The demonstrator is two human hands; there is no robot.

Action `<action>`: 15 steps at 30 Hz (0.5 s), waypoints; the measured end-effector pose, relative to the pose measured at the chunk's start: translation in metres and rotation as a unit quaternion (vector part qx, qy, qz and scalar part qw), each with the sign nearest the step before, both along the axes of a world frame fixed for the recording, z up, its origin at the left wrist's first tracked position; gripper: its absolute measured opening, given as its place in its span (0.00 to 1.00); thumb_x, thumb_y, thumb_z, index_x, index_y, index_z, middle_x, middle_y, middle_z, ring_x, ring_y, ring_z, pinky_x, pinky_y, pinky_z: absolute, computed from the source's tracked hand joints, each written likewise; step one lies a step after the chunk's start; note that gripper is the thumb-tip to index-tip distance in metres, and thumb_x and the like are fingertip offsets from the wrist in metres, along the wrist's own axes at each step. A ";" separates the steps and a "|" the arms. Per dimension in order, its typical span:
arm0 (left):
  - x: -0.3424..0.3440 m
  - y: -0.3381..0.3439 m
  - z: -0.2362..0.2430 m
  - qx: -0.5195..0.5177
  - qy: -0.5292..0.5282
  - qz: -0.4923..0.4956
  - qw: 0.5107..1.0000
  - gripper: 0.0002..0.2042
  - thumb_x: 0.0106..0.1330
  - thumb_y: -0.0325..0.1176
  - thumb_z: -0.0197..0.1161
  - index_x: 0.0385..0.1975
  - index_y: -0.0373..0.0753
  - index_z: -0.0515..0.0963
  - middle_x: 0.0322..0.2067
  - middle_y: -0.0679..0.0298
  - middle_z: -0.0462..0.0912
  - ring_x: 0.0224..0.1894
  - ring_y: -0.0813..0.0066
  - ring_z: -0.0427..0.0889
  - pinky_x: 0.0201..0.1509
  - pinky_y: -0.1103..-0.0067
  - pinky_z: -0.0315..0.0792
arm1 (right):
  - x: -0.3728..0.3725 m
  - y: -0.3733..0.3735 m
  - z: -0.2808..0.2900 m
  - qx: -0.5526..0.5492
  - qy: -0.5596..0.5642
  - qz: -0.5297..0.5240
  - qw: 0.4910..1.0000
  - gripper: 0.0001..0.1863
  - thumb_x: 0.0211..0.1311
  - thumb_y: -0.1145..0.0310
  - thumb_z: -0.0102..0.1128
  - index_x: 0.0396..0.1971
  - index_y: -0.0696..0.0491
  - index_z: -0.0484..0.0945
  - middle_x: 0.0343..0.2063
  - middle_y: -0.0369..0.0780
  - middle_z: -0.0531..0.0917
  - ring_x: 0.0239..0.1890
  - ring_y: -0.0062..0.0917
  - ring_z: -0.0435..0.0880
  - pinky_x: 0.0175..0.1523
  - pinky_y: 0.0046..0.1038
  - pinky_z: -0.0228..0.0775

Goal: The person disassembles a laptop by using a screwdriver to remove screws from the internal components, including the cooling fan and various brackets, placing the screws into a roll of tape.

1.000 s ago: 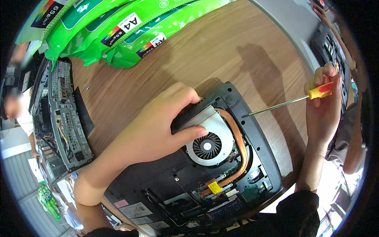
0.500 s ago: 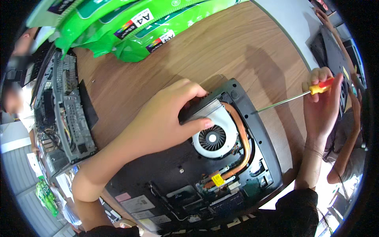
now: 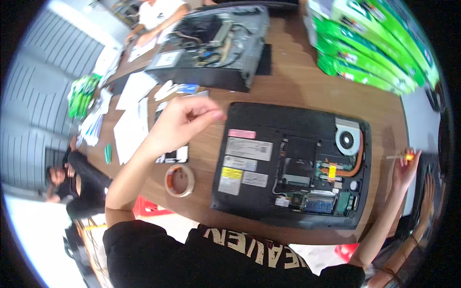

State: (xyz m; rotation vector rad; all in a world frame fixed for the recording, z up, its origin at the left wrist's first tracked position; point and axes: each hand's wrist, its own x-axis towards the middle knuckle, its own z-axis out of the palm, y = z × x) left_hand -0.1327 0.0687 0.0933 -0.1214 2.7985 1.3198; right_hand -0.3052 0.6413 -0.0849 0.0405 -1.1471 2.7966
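Observation:
My left hand [image 3: 182, 125] is raised beside the laptop's upper left corner, fingers curled and thumb over them; whether anything is inside is hidden. My right hand [image 3: 403, 170], closed on a yellow-and-red screwdriver [image 3: 408, 157], is off the laptop's right side, the shaft pointing left. The black laptop [image 3: 249, 201] lies underside up on the wooden table [image 3: 288, 89], its inner parts exposed: a silver fan [image 3: 346, 138], a copper heat pipe [image 3: 356, 168] and boards. Labels [image 3: 252, 149] cover part of its left half.
An opened metal computer case [image 3: 201, 77] stands at the back, green paper packs [image 3: 355, 67] at back right. Papers [image 3: 129, 129] and a tape roll [image 3: 170, 185] lie left of the laptop. People [image 3: 161, 17] [image 3: 84, 187] are at back and left; another person's arm [image 3: 408, 245] is at right.
My view has swung widely, showing more table and room to the left. My left hand has left the laptop and lifted to its left. My right hand has moved the screwdriver away from the laptop's casing.

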 end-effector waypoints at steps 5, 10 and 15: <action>0.136 -0.081 -0.055 0.027 -0.036 0.187 0.981 0.06 0.66 0.32 0.63 0.35 0.36 0.81 0.14 0.77 0.68 0.19 0.92 0.63 0.22 0.86 0.56 | -0.008 -0.025 0.003 0.036 -0.010 0.025 0.999 0.16 0.72 0.54 0.50 0.34 0.54 0.70 0.29 0.34 0.72 0.20 0.13 0.62 0.24 0.15 0.57; 0.204 -0.100 -0.073 -0.115 -0.037 0.187 0.975 0.07 0.60 0.21 0.60 0.37 0.35 0.81 0.24 0.65 0.82 0.25 0.81 0.78 0.31 0.82 0.71 | -0.035 0.013 -0.017 0.045 -0.006 0.057 0.997 0.17 0.71 0.56 0.50 0.36 0.57 0.68 0.30 0.37 0.72 0.21 0.15 0.64 0.28 0.17 0.60; 0.209 -0.106 -0.093 -0.152 0.017 0.147 0.977 0.09 0.55 0.19 0.59 0.34 0.36 0.81 0.30 0.61 0.84 0.29 0.71 0.81 0.34 0.76 0.74 | -0.043 0.019 -0.013 0.000 0.029 0.155 0.987 0.18 0.71 0.55 0.50 0.33 0.57 0.69 0.24 0.35 0.69 0.21 0.17 0.64 0.31 0.21 0.58</action>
